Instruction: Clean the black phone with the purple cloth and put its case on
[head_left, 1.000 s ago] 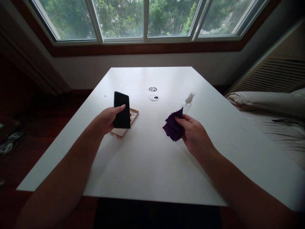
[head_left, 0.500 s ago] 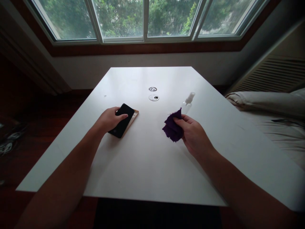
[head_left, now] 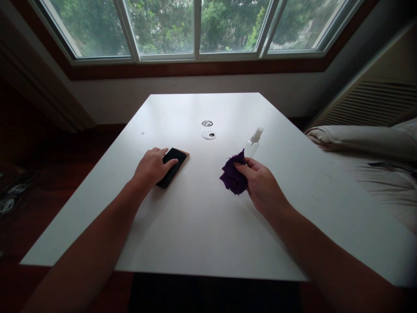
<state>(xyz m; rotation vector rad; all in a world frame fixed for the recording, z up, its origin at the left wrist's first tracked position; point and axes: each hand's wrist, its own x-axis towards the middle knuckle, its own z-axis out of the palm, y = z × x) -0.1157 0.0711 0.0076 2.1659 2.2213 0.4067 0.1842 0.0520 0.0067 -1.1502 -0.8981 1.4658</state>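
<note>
A black phone (head_left: 175,161) lies flat in a tan case (head_left: 186,154) on the white table (head_left: 202,217), left of the middle. My left hand (head_left: 150,168) lies over the phone's near half, fingers curled down on it. To the right, my right hand (head_left: 260,186) hovers just above the table, closed on a crumpled dark purple cloth (head_left: 231,176). A small clear spray bottle (head_left: 254,141) with a white cap lies on the table just behind the cloth.
Two round cable holes (head_left: 208,135) sit in the table's middle, toward the back. A bed with pale bedding (head_left: 368,148) is close to the table's right side. Windows run along the far wall. Cables lie on the dark floor at the left.
My left hand has lowered the phone from upright down flat into the tan case and now presses on it. My right hand and the cloth have barely moved.
</note>
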